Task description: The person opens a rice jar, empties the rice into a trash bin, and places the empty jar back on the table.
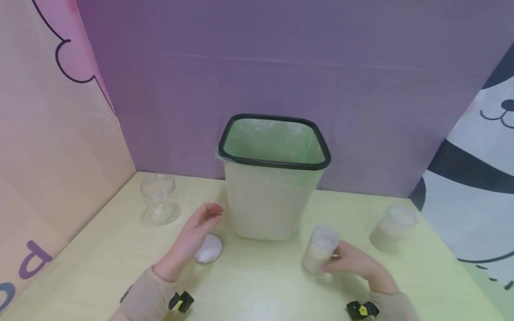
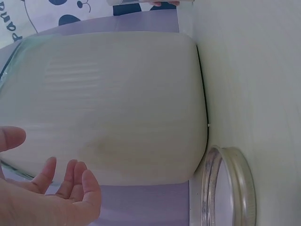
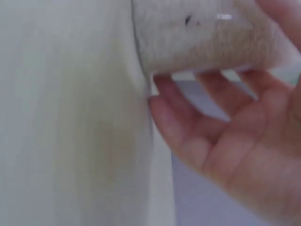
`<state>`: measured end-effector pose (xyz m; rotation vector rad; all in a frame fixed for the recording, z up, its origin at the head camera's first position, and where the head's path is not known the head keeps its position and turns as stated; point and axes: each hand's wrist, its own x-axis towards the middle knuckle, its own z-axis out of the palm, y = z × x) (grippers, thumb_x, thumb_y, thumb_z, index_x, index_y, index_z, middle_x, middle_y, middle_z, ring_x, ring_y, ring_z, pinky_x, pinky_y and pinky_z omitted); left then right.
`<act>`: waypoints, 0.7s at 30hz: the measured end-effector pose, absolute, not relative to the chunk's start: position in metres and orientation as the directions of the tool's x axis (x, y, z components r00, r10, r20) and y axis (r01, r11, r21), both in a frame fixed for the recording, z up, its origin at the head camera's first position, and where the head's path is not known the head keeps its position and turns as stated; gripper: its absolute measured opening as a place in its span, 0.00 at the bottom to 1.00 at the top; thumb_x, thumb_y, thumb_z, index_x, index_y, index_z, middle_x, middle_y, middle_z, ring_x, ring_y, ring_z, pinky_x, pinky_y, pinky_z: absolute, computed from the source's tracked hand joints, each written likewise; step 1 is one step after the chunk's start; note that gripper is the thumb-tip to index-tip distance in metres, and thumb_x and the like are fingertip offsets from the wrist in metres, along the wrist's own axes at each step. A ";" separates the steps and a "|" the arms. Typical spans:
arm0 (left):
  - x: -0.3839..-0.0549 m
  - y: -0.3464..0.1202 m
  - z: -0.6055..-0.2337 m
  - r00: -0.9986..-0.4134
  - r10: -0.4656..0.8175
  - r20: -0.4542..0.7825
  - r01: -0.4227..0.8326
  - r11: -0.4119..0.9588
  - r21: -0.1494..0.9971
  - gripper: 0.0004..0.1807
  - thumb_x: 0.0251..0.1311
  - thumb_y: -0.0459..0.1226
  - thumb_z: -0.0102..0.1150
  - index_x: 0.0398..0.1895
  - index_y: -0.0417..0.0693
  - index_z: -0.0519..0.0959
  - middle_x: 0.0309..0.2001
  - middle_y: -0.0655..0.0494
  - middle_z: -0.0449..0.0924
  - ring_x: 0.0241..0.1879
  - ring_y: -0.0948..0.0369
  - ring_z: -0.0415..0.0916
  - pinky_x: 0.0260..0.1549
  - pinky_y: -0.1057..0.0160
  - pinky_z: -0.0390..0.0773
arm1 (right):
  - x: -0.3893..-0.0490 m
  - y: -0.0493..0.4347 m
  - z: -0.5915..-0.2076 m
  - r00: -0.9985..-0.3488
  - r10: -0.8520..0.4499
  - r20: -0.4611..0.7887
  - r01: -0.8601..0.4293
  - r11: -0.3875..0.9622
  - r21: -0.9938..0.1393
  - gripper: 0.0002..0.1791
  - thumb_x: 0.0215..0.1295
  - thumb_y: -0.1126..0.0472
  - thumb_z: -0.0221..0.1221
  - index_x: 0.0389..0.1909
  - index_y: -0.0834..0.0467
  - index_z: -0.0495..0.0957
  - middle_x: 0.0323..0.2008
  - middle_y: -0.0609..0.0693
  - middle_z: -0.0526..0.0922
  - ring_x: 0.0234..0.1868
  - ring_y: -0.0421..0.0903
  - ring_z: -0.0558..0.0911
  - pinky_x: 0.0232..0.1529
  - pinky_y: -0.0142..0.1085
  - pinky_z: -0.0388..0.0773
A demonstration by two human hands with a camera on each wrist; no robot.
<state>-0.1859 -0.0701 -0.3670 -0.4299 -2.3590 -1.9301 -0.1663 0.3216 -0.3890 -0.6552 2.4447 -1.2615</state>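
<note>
My right hand grips a clear jar with pale, grainy contents, thumb on one side and fingers curled round the other. The right wrist view shows the jar close up, its base right at the table surface. My left hand holds nothing, its fingers loosely bent beside the white trash bin. Near that hand lies a round white lid; its silvery rim appears in the left wrist view as a lid edge.
The bin has a black rim and a green liner. An uncovered clear jar stands at the back left. Another jar with pale contents stands at the right. Purple and printed panels enclose the table.
</note>
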 end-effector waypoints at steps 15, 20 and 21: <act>-0.182 -0.069 -0.363 -0.956 0.166 0.243 0.278 0.236 0.931 0.17 0.65 0.30 0.48 0.56 0.31 0.67 0.56 0.38 0.72 0.58 0.45 0.70 0.60 0.47 0.69 | -0.167 0.311 -0.391 -0.921 -0.383 0.073 -0.252 0.442 -0.861 0.27 0.44 0.68 0.69 0.48 0.72 0.72 0.37 0.38 0.82 0.40 0.35 0.79 0.46 0.36 0.73; -0.177 -0.061 -0.359 -0.934 0.204 0.293 0.338 0.242 0.910 0.19 0.65 0.30 0.49 0.58 0.32 0.67 0.57 0.39 0.71 0.56 0.45 0.71 0.59 0.46 0.70 | -0.158 0.294 -0.372 -0.912 -0.386 0.135 -0.305 0.422 -0.854 0.32 0.43 0.69 0.69 0.51 0.73 0.70 0.40 0.39 0.81 0.42 0.35 0.79 0.46 0.36 0.76; -0.176 -0.059 -0.358 -0.928 0.213 0.307 0.355 0.243 0.903 0.19 0.65 0.30 0.50 0.58 0.33 0.67 0.57 0.39 0.71 0.56 0.45 0.71 0.59 0.46 0.70 | -0.156 0.291 -0.368 -0.911 -0.388 0.142 -0.315 0.428 -0.847 0.32 0.42 0.69 0.69 0.51 0.73 0.70 0.40 0.39 0.81 0.42 0.34 0.78 0.45 0.36 0.77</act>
